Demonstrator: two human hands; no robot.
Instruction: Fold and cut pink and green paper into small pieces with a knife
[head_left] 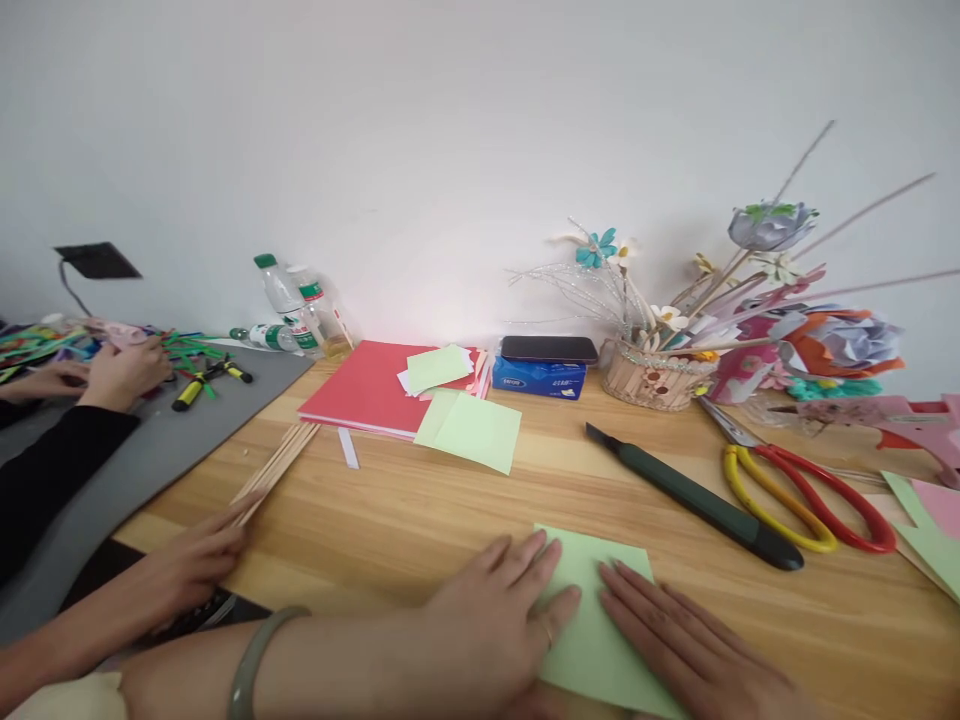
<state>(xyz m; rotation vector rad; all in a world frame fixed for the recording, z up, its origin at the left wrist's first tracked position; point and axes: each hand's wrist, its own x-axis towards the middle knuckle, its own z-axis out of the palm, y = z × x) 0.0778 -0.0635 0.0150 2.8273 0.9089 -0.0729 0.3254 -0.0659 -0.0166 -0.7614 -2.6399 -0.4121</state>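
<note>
A light green sheet of paper [592, 620] lies on the wooden table in front of me. My left hand [499, 615], with a ring on one finger and a bangle at the wrist, rests on the sheet's left side, fingers stretched out. Flat along the right side of the same sheet lies my right hand [682, 635], its fingers extended and close together. Both hands press on the paper without gripping it. Beyond them, a dark green craft knife [690, 490] lies near scissors [802, 480] with yellow and red handles.
More green sheets [480, 432] overlap a red pad [367, 385]. Behind stand a phone [549, 348] on a blue tissue pack [538, 380] and a flower basket [649, 378]. At left, another person's hand [199, 560] touches wooden sticks [277, 465]; a black-sleeved person [71, 460] works farther off.
</note>
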